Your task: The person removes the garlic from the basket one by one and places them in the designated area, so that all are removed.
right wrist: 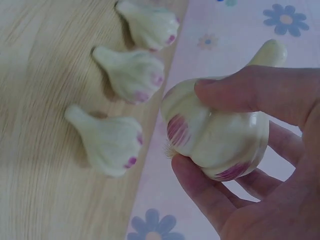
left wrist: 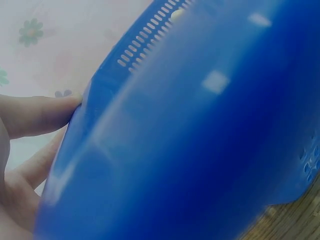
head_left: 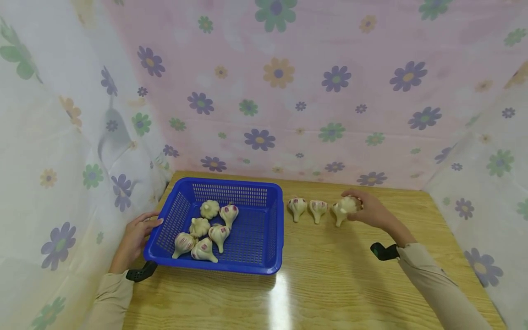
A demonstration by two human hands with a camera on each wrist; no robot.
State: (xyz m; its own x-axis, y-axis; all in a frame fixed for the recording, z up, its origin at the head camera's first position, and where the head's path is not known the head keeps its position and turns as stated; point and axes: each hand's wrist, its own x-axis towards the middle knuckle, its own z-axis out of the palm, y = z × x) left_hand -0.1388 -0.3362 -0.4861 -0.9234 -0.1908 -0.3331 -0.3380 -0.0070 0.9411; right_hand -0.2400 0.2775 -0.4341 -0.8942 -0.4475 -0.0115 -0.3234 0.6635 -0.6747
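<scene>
My right hand [head_left: 371,211] grips a garlic bulb [right wrist: 215,127] between thumb and fingers, raised over the table's right half. Below and left of it, three more garlic bulbs lie in a row: a near one [head_left: 340,211], a middle one [head_left: 318,211] and a far-left one [head_left: 296,208]. A blue plastic basket [head_left: 277,229] stands to their left, with several garlic bulbs grouped in its left half. At the basket's left rim, my left hand [head_left: 136,233] pinches the edge, its thumb [left wrist: 42,115] against the rim and the fingers on the outer side.
The wooden table [head_left: 321,284] carries basket and bulbs. Flower-printed cloth closes off the back [head_left: 305,119] and both sides. Each wrist wears a black camera mount, such as the right one [head_left: 383,252].
</scene>
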